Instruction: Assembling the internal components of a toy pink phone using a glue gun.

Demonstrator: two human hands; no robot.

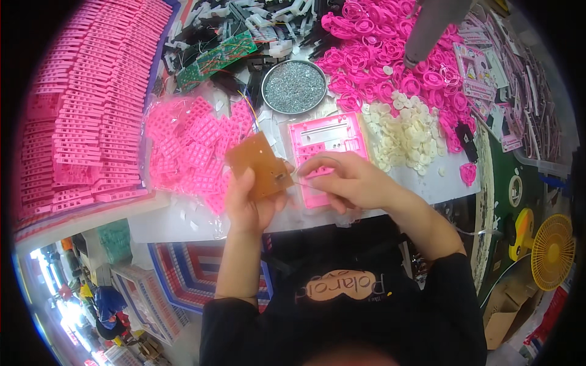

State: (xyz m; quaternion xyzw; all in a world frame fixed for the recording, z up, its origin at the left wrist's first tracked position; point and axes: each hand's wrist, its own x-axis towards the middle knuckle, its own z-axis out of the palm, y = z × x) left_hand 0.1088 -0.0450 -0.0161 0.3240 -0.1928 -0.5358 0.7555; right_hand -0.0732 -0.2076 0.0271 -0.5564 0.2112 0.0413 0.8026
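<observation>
A brown circuit board (253, 160) is held up and tilted in my left hand (250, 204), thumb on its face and fingers behind its lower edge. My right hand (351, 180) is at the board's right corner, with thumb and forefinger pinched together. A thin wire appears to run from the board into that pinch, though its end is hard to make out. Under my right hand lies a pink plastic housing (342, 131) with a pale slotted window and small square openings. My right fingers cover part of it.
A round metal dish of small screws (295, 86) sits behind the housing. Around it lie pink keypads (189, 143), green circuit boards (217, 58), pink rings (366, 49) and white discs (406, 131). Stacked pink housings (104, 104) stand left. A grey tool (433, 30) hangs overhead.
</observation>
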